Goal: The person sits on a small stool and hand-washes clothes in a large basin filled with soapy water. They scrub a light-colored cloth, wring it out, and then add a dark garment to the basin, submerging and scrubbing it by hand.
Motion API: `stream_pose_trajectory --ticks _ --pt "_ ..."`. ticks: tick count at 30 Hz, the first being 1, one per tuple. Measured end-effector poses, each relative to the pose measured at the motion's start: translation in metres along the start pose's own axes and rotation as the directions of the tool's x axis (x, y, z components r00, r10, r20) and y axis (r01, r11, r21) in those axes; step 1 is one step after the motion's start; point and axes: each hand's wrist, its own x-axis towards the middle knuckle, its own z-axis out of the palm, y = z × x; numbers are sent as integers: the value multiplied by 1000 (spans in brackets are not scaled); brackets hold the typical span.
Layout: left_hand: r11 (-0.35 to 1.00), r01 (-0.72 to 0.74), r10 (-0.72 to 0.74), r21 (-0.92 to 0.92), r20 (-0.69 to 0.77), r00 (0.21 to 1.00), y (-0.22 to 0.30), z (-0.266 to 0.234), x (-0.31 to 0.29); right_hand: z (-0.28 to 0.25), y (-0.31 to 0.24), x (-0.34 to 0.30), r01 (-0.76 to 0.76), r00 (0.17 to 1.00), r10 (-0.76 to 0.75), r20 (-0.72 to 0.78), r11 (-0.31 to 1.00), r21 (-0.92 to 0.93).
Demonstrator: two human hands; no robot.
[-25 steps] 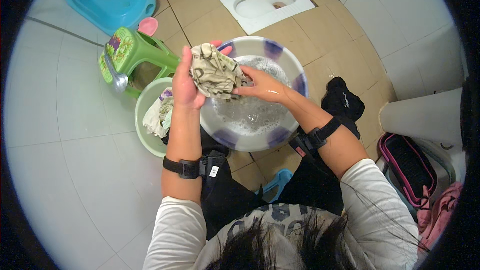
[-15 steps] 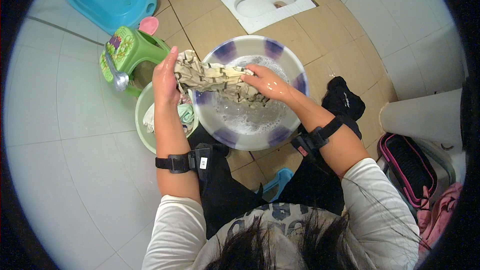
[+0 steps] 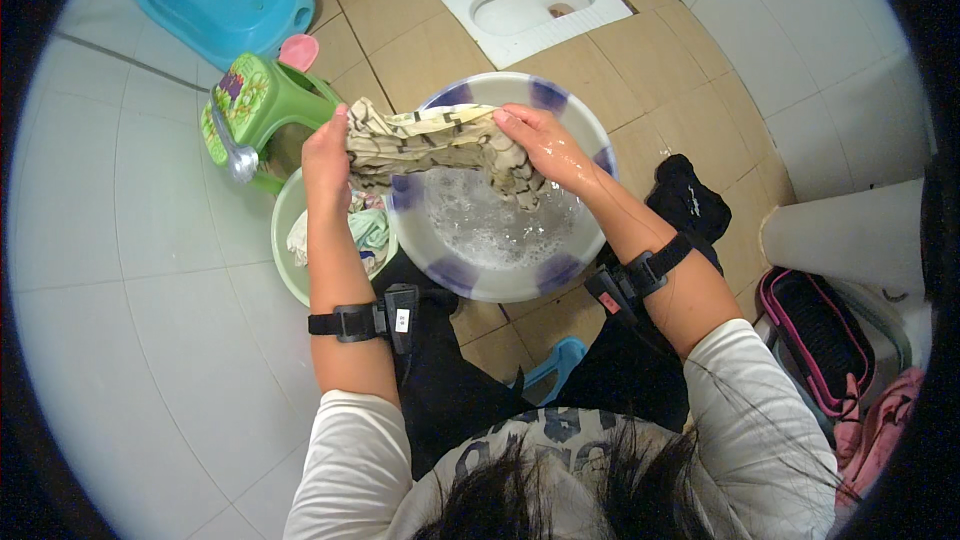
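Observation:
A wet cream garment with dark markings [image 3: 430, 140] stretches between my hands above a large basin. Closed on its left end is my left hand [image 3: 327, 160]; the fingertips are partly hidden. My right hand [image 3: 545, 145], wet and with bits of foam on it, pinches the upper right edge, and the cloth's right part hangs down near the water. Under it the white basin with purple patches [image 3: 440, 265] holds cloudy, sudsy water [image 3: 490, 225]. Beside my left forearm a pale green basin [image 3: 292, 275] contains several crumpled clothes [image 3: 368, 228], some white and some mint green.
A green stool [image 3: 260, 100] with a shower head [image 3: 238, 157] hanging at its side stands left. Behind it are a pink scoop [image 3: 299, 51] and a blue tub [image 3: 215, 0]. A squat toilet [image 3: 520, 10] lies ahead. Black cloth [image 3: 690, 200] is on the floor right, near a white pedestal [image 3: 850, 235].
The garment is spread out flatter and pulled wider between my hands. My right hand has moved slightly up and right; my left hand has shifted slightly left.

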Motion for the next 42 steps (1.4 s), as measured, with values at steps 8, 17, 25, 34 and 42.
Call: stream_pose_trajectory --ticks 8,17,25,34,42 --pt "974 175 -222 145 451 864 -10 -6 -2 -12 3 1 -95 991 76 -112 979 -180" --pt "930 19 -112 367 233 966 -50 13 11 -34 22 13 -94 898 -22 -440 966 -240" --pt "842 3 -247 539 381 891 -113 43 4 -29 13 16 -93 874 3 -487 982 -162" --pt "673 -238 -314 700 562 765 -184 100 6 -57 -5 -8 -219 891 267 -368 961 166" --pt "551 -337 -356 764 580 733 -284 111 30 -89 -13 -43 -339 864 439 -246 869 361"
